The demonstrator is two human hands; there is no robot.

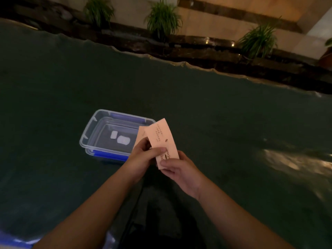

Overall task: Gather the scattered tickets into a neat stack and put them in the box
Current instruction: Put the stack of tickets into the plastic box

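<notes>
Pale pink paper tickets (161, 135) with small dark print are held upright and fanned a little, one behind the other. My left hand (142, 157) grips their lower left side with its thumb across the front. My right hand (177, 168) pinches their bottom right corner. Just left of the hands, a clear plastic box (93, 130) with blue clips stands open on the dark green surface. Two white patches show on the box's bottom. No loose tickets show on the surface.
The dark green tabletop (215, 123) ends at a wavy far edge, with a dark stone ledge and several potted grassy plants (163, 18) behind it. A blue and clear lid-like piece (16, 242) shows at the bottom left corner. A bright reflection lies at right.
</notes>
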